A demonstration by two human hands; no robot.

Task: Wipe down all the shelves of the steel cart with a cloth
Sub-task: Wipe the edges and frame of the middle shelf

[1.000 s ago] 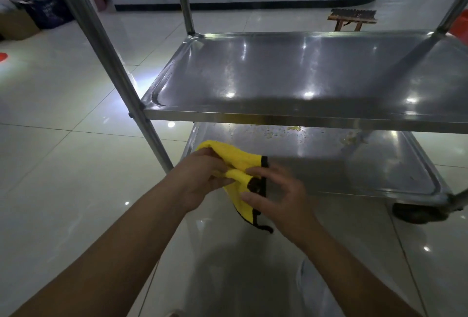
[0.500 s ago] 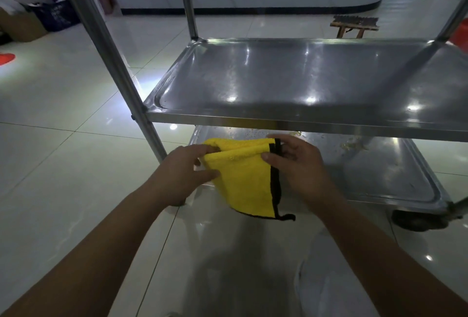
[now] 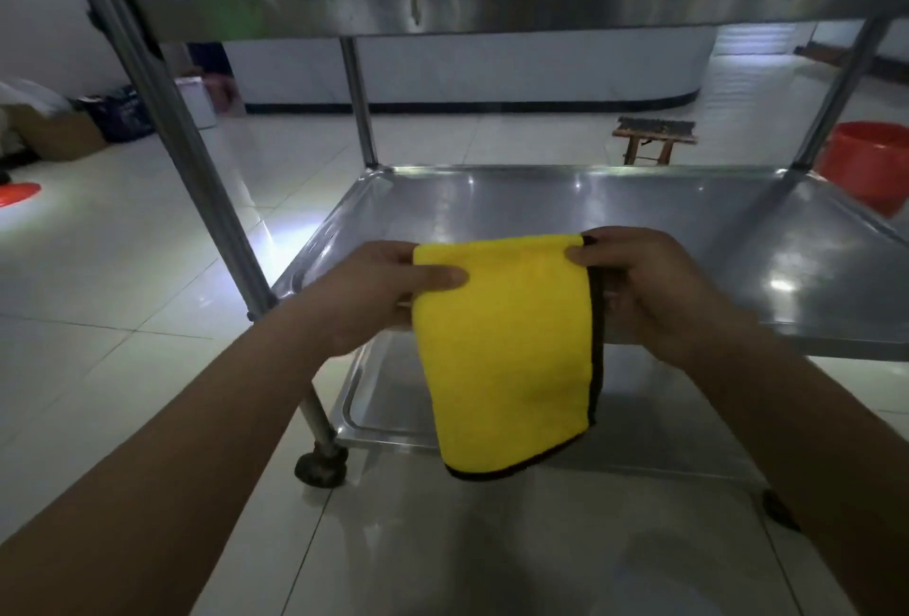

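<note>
One steel cart with three shelves in view: top shelf, middle shelf, bottom shelf. One yellow cloth with black trim, folded, hanging in front of the middle shelf's near edge and covering part of the bottom shelf's near edge. Two hands, both on the cloth. Left hand pinches the cloth's upper left corner, thumb flat across the front, fingers curled behind. Right hand pinches the upper right corner at the black trim, fingers curled round the edge. Cloth stretched level between the two hands at its top fold, rest dangling free below them, touching no shelf as far as visible. Two cart wheels visible on the tiled floor, one at the near left post, one at the near right. Behind the cart: one small wooden stool, one red bucket at the right, one cardboard box at the left.
</note>
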